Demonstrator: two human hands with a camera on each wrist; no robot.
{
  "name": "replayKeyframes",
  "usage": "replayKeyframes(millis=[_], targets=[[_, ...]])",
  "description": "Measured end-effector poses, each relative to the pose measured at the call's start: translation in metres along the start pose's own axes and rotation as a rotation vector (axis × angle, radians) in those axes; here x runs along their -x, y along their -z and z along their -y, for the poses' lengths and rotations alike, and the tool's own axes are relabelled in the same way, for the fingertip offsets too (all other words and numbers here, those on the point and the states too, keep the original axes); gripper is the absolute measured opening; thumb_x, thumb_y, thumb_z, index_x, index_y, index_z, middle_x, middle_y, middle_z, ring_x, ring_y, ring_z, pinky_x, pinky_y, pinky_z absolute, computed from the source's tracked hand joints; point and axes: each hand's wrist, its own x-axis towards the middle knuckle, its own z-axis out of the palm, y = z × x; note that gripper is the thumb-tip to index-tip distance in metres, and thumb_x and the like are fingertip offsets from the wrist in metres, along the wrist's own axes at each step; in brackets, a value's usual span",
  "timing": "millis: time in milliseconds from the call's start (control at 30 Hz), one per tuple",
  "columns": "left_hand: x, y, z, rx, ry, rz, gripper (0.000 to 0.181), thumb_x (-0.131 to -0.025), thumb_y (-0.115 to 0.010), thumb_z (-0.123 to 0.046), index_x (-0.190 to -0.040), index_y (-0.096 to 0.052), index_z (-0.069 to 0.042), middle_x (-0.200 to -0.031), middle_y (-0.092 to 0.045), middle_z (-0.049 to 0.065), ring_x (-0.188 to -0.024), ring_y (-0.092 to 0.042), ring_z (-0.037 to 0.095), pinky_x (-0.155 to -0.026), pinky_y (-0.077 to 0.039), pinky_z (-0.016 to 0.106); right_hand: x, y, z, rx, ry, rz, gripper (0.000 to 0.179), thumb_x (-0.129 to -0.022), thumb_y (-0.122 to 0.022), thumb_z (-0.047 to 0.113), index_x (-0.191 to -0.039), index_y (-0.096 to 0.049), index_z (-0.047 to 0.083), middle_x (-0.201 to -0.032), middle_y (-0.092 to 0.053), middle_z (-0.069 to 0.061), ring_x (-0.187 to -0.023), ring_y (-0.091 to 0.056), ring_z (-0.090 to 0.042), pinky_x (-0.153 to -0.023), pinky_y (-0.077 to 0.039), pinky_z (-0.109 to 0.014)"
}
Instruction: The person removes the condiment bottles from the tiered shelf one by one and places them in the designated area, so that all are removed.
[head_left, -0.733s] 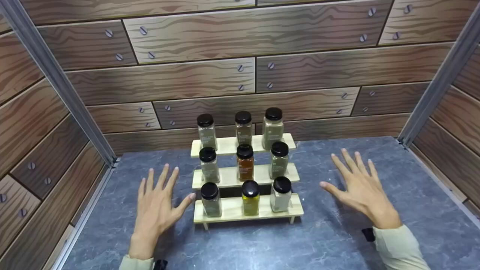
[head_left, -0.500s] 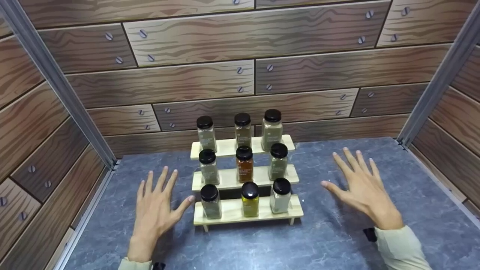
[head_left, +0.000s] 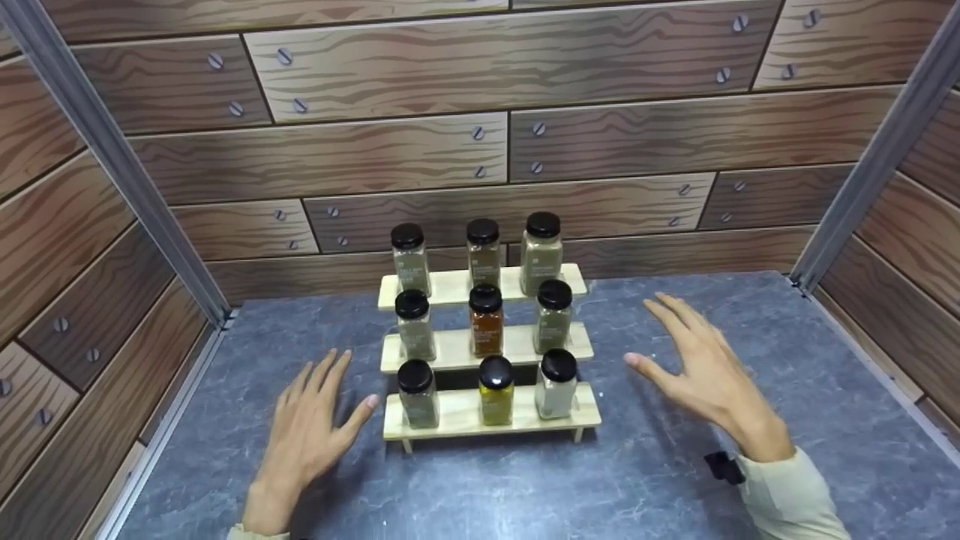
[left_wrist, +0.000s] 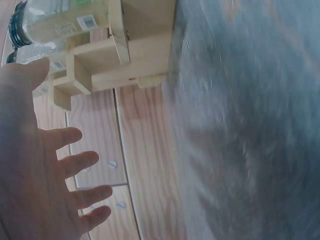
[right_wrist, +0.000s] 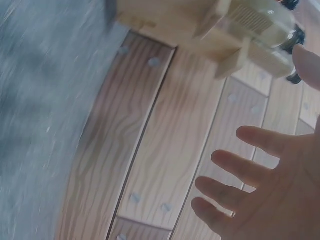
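A three-tier pale wooden rack (head_left: 457, 416) stands mid-table, with three black-capped spice jars on each tier. The front tier holds a grey-green jar (head_left: 420, 405), a yellow jar (head_left: 496, 401) and a whitish jar (head_left: 556, 395). On the middle tier, an orange-brown jar (head_left: 487, 330) sits between two greenish ones. My left hand (head_left: 307, 431) is spread to the left of the rack, holding nothing, its thumb nearest the front tier. To the right of the rack, my right hand (head_left: 709, 367) has its fingers extended and grips nothing. Both hands are apart from the jars.
The rack stands on a dark marbled tabletop (head_left: 480, 495). Wood-patterned panels (head_left: 420, 150) enclose the back and both sides. Metal corner posts (head_left: 135, 172) rise at the rear left and rear right.
My right hand has turned and shifted slightly left toward the rack, its fingers closer together. The left hand has also tilted, drawing its fingers nearer each other. The jars stay in their places.
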Motion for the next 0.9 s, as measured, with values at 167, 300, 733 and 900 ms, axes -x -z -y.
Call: replayKeyframes(millis=[167, 300, 733, 900], targets=[[0.000, -0.009, -0.006, 0.089, -0.015, 0.010, 0.081, -0.101, -0.060, -0.063, -0.164, -0.043, -0.015, -0.169, -0.042, 0.015, -0.152, -0.040, 0.051, -0.120, -0.033, 0.076, 0.004, -0.001, 0.011, -0.077, 0.019, -0.014, 0.080, -0.099, -0.075, 0.047, -0.163, -0.043, 0.011, -0.169, -0.039, -0.017, -0.151, -0.039, -0.048, -0.118, -0.028, -0.082], [0.004, -0.018, -0.005, 0.180, 0.013, 0.026, 0.077, -0.102, -0.061, -0.061, -0.163, -0.045, -0.017, -0.167, -0.046, 0.013, -0.151, -0.043, 0.045, -0.122, -0.033, 0.073, 0.006, -0.006, 0.020, -0.137, 0.040, -0.007, 0.077, -0.099, -0.076, 0.042, -0.161, -0.044, 0.008, -0.165, -0.044, -0.018, -0.149, -0.044, -0.046, -0.117, -0.033, -0.080], [0.006, -0.040, -0.002, 0.685, 0.092, 0.138, 0.062, -0.109, -0.060, -0.038, -0.161, -0.045, -0.009, -0.158, -0.054, 0.017, -0.138, -0.060, 0.041, -0.116, -0.049, 0.060, 0.001, -0.033, 0.037, -0.279, 0.155, -0.058, 0.069, -0.089, -0.088, 0.026, -0.148, -0.059, 0.007, -0.143, -0.066, -0.011, -0.127, -0.065, -0.033, -0.107, -0.056, -0.057], [0.006, -0.043, -0.002, 0.862, 0.126, 0.182, 0.059, -0.109, -0.061, -0.028, -0.160, -0.044, -0.002, -0.154, -0.054, 0.027, -0.128, -0.066, 0.041, -0.100, -0.062, 0.044, 0.000, -0.043, 0.045, -0.324, 0.192, -0.063, 0.063, -0.088, -0.088, 0.020, -0.143, -0.063, 0.004, -0.137, -0.070, -0.010, -0.120, -0.068, -0.030, -0.103, -0.060, -0.050]])
